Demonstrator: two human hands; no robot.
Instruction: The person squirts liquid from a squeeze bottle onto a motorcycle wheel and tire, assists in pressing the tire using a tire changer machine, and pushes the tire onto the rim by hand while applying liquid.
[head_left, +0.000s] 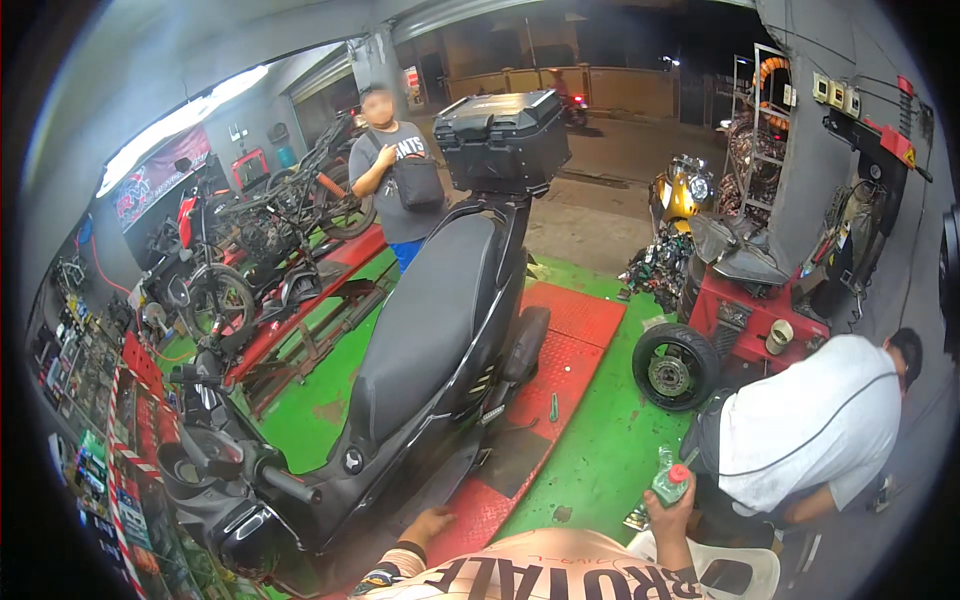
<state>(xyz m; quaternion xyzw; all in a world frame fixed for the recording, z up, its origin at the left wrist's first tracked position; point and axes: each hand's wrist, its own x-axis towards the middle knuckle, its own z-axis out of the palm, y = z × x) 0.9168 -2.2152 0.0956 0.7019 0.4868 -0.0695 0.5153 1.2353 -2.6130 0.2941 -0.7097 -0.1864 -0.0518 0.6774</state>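
Nearest the lens, the person's own chest in a cream printed shirt fills the lower edge, with both forearms rising from it. Right hand [672, 505] is closed around a small green bottle with a red cap [671, 484], held upright and raised at the person's right, above the green floor [600, 450]. Left hand [430, 523] lies lower and further left, fingers spread flat and holding nothing, resting on or just over the red ramp plate [560, 350] beside the rear of the black scooter [420, 340]. That scooter's long axis runs from its handlebars at lower left up to the black top box [503, 138] at upper centre, so it lies ahead and to the left of both hands; the left hand is clearly the nearer, the bottle well apart from it on the right. A crouching person in a white shirt [800, 430] is just beside the bottle; a loose wheel [672, 366] stands beyond.
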